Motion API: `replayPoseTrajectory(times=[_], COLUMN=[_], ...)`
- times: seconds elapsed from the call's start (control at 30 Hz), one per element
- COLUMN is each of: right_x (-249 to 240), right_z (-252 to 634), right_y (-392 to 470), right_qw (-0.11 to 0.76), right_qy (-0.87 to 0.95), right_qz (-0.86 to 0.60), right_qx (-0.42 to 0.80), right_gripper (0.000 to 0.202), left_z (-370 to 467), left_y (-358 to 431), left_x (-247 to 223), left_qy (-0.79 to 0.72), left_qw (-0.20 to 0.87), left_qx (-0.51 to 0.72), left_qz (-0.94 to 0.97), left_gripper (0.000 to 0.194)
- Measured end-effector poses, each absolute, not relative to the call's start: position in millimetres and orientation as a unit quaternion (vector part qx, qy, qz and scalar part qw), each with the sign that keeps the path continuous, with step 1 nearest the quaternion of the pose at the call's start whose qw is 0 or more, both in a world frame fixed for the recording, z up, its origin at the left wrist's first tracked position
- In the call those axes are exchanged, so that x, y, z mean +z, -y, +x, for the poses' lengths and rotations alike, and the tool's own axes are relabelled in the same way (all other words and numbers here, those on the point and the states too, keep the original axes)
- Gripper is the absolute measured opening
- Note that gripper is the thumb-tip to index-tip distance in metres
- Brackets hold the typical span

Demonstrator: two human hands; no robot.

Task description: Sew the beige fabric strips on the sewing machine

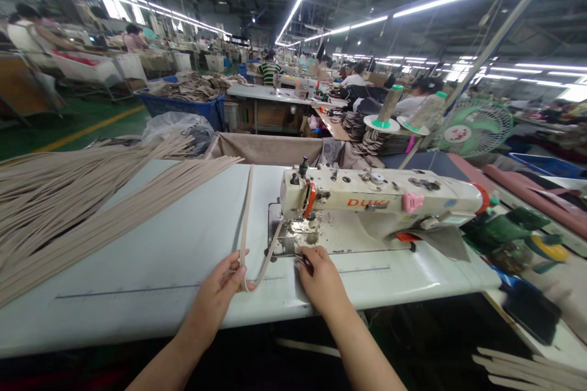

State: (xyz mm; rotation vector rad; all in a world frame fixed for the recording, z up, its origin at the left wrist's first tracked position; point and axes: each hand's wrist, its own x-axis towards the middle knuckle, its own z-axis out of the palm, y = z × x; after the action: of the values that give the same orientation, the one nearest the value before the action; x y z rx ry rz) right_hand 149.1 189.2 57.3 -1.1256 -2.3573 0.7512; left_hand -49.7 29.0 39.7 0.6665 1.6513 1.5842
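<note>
A narrow beige fabric strip (246, 220) runs across the white table, bends in a loop near its front and rises to the needle area of the sewing machine (339, 195). My left hand (220, 287) pinches this strip between thumb and fingers, left of the machine. Just in front of the needle plate (298, 238), my right hand (321, 278) rests with its fingers curled together. Something small and dark shows within the right hand's grip, too hidden to name. The strip's end under the presser foot cannot be made out clearly.
Long beige strips (137, 214) lie in a bundle over the table's left side. Behind the machine stand a fabric-lined bin (270, 146), thread cones (389, 107) and a green fan (477, 125). A dark phone-like object (532, 311) lies at right. Other people sit farther back.
</note>
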Motion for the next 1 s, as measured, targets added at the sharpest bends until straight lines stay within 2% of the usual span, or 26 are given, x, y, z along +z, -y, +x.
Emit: replayPoseTrajectory(times=[0.2,0.37,0.43,0.53,0.73,1.0], right_x=[62.0,72.6,74.8,75.7,78.6,85.6], right_z=[143.9,133.2,128.7,122.7,115.6,110.1], right_y=[-183.8,-172.2,-168.2,-165.0,-164.8,-160.2], right_qw=[0.268,0.214,0.186,0.161,0.176,0.186], right_qy=[0.821,0.804,0.802,0.807,0.819,0.839], right_qz=[-0.342,-0.298,-0.29,-0.282,-0.333,-0.296], right_qx=[0.371,0.467,0.488,0.493,0.432,0.417], right_gripper=[0.019,0.033,0.033,0.032,0.028,0.023], left_z=[-43.7,-37.5,-36.5,-38.0,-42.2,-38.9], left_y=[-35.7,-35.8,-34.6,-33.3,-31.8,-30.8], left_x=[45.0,43.9,41.4,38.1,36.4,40.2], left_qy=[-0.615,-0.591,-0.585,-0.58,-0.574,-0.567], left_qw=[0.381,0.398,0.408,0.416,0.41,0.422], left_qx=[0.642,0.647,0.643,0.636,0.635,0.635], left_qz=[0.255,0.272,0.277,0.294,0.314,0.311], left_gripper=[0.062,0.069,0.073,0.073,0.073,0.073])
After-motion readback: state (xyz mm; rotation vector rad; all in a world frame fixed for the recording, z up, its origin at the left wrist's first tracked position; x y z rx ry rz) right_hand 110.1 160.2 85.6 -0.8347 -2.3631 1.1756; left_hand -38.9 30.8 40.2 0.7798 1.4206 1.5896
